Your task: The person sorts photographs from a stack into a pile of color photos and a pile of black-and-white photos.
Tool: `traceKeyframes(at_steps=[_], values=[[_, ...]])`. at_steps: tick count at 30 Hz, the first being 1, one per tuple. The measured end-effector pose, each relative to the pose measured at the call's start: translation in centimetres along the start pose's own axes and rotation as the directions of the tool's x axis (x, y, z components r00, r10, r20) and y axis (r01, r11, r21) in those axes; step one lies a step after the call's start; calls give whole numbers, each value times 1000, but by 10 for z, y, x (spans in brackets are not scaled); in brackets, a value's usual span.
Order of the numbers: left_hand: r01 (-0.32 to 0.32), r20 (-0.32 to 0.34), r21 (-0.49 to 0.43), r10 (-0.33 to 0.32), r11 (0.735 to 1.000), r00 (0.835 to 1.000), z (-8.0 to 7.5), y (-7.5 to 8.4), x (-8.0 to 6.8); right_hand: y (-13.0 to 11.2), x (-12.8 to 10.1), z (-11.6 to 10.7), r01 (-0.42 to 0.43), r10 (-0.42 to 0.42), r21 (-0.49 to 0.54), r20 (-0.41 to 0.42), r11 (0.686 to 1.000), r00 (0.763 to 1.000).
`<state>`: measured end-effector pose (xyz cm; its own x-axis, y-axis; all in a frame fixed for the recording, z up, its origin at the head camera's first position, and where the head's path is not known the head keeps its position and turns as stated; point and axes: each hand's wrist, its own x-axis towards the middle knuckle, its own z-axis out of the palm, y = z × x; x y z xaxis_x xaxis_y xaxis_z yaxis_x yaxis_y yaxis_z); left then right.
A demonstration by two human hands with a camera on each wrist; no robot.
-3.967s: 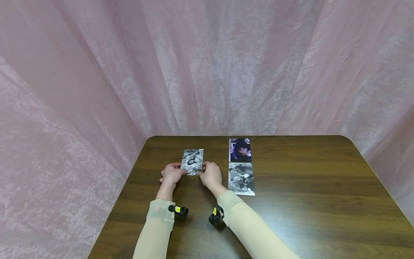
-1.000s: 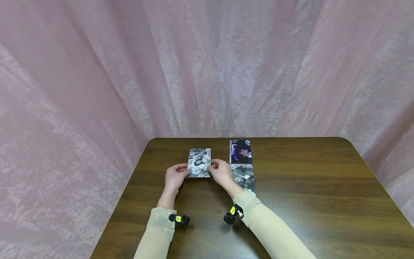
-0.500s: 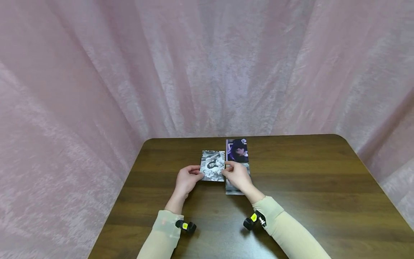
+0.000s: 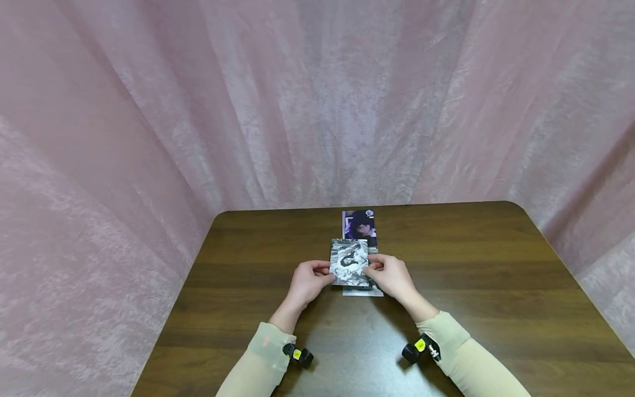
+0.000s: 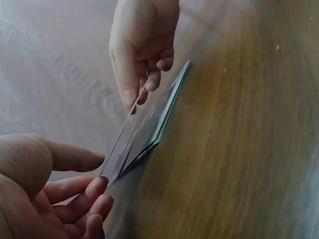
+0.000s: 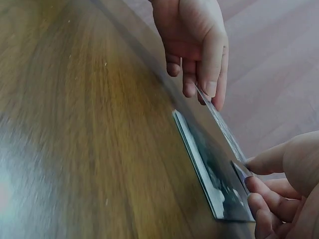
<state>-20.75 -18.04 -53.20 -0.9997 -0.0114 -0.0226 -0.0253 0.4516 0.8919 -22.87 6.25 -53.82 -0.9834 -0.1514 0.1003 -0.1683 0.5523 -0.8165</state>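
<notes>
A black-and-white photo print (image 4: 349, 262) is held by both hands, one at each side edge. My left hand (image 4: 308, 281) pinches its lower left side between thumb and fingers; my right hand (image 4: 393, 275) pinches the right side. Seen nearly edge-on in the left wrist view, the print (image 5: 124, 129) is raised off the table. Beneath it lies another black-and-white photo (image 4: 363, 293), mostly covered in the head view; its dark picture (image 6: 212, 169) shows more in the right wrist view. A purple-toned photo (image 4: 360, 223) lies just behind, its lower part overlapped by the held print.
The brown wooden table (image 4: 471, 264) has rounded far corners. Pink velvety curtains (image 4: 317, 110) hang behind it and at both sides. A small black wrist camera (image 4: 299, 355) sits at the left cuff, another camera (image 4: 416, 349) at the right cuff.
Both hands have carried the black-and-white print rightward, from beside the two lying photos to above them. It now covers most of the nearer photo. The purple-toned photo stays in place.
</notes>
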Motion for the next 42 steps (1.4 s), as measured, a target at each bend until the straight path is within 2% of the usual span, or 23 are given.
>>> traceKeyframes(at_steps=[9,16,27,42], values=[[-11,64,85,5,996,998,14,5,-5,8,-12,-12,-30,30,-30,7,999,1000],[-35,83,133,24,991,996,19,5,-9,13,-19,-13,-38,39,-50,23,998,999],[-24,108,226,0,974,994,19,5,-16,13,-22,-11,-32,35,-78,39,996,999],[-57,117,279,25,959,993,17,7,-16,10,-23,-13,-36,39,-77,45,996,998]])
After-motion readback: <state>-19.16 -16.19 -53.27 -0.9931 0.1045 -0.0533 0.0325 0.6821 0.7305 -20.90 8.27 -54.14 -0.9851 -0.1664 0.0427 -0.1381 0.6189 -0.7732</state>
